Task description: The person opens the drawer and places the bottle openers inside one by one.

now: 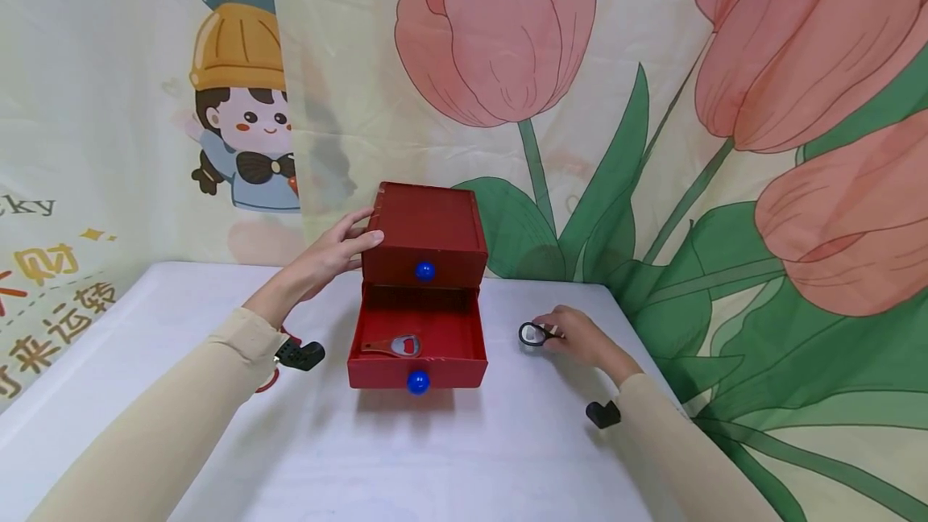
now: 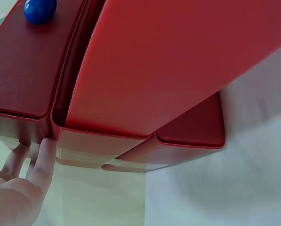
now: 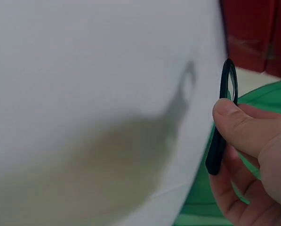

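Note:
A red chest of drawers [image 1: 428,216] with blue knobs stands on the table, one drawer [image 1: 416,373] pulled out below the upper one. Inside that drawer lies a bottle opener [image 1: 395,345] with a brownish handle. My left hand [image 1: 337,248] rests against the chest's left side near the top; in the left wrist view its extended fingers [image 2: 41,165] touch the upper part. Right of the chest, my right hand [image 1: 576,334] pinches a small black magnifying glass [image 1: 532,334] by its handle, above the table. Thumb and fingers cover part of the handle [image 3: 215,153] in the right wrist view.
Under my left wrist a red looped item [image 1: 270,381] lies on the white-covered table [image 1: 536,441], mostly hidden by the sleeve. A shut lower drawer [image 2: 196,125] shows beneath the pulled-out one. A tulip-printed cloth [image 1: 500,39] hangs behind the table.

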A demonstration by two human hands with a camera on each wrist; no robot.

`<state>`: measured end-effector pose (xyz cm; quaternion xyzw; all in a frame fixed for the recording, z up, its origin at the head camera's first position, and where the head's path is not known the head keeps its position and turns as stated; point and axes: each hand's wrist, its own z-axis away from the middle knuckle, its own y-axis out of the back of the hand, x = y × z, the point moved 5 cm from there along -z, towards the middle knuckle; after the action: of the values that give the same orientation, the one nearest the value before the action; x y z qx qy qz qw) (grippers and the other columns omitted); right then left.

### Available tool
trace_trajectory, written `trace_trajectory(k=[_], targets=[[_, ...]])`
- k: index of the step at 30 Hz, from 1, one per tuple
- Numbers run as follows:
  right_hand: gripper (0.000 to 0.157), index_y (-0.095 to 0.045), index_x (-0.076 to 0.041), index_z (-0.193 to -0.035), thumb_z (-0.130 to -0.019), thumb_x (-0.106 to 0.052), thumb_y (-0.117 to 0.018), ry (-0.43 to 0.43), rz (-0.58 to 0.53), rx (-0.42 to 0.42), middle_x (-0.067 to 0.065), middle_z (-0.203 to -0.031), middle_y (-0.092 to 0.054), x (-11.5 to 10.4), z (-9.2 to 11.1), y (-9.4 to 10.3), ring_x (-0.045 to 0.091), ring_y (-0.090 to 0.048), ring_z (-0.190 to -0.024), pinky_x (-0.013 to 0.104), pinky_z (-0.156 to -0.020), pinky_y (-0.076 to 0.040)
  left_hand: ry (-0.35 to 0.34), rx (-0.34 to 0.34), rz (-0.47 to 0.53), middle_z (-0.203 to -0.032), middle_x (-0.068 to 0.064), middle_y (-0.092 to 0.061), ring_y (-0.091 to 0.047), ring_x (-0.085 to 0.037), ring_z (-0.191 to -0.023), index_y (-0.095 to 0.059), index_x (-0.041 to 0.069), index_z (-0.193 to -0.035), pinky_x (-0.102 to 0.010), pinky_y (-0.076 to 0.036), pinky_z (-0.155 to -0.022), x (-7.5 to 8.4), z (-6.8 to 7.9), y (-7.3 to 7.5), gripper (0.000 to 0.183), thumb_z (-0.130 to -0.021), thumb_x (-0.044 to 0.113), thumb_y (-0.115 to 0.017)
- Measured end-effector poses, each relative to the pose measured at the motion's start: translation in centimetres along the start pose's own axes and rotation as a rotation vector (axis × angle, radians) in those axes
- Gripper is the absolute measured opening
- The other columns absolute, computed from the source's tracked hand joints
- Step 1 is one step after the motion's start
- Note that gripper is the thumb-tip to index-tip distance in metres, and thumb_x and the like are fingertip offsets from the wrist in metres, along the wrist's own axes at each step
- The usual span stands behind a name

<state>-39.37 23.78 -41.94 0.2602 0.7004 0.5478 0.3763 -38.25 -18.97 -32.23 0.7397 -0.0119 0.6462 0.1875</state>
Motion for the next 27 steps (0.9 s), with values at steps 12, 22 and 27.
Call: trace_trajectory(k=[12,22,27], targets=[[0.044,-0.073,-0.007,-0.135,-0.092,-0.006,-0.083,0.046,-0.061,0.039,0.004,-0.109,-0.067,-7.2,-0.3,4.6,0.017,-0.063,-0.098,0.03,-0.082,-0.059,0.006,0.002,0.0,-0.173,-0.018,-0.021,-0.026,-0.042,-0.157,-0.007,0.026,-0.173,-0.065,-0.032,-0.123,0.0,0.0,-0.1,0.089,-0.105,0.047,-0.061],[0.047,-0.071,-0.008,-0.138,-0.093,-0.007,-0.082,0.145,-0.111,0.008,0.005,-0.112,-0.069,-12.9,-0.3,7.0,0.016,-0.065,-0.098,0.022,-0.076,-0.059,0.015,-0.006,-0.012,-0.173,-0.019,-0.02,-0.026,-0.043,-0.157,-0.006,0.026,-0.173,-0.065,-0.032,-0.123,0.0,0.1,0.0,0.09,-0.105,0.047,-0.061],[0.046,-0.071,-0.007,-0.138,-0.093,-0.008,-0.082,0.208,-0.097,-0.018,0.005,-0.111,-0.068,-15.2,-1.0,7.2,0.014,-0.062,-0.094,0.022,-0.072,-0.057,0.007,-0.007,-0.017,-0.173,-0.019,-0.02,-0.026,-0.043,-0.157,-0.006,0.026,-0.173,-0.065,-0.032,-0.123,0.1,0.1,0.0,0.089,-0.105,0.048,-0.06]])
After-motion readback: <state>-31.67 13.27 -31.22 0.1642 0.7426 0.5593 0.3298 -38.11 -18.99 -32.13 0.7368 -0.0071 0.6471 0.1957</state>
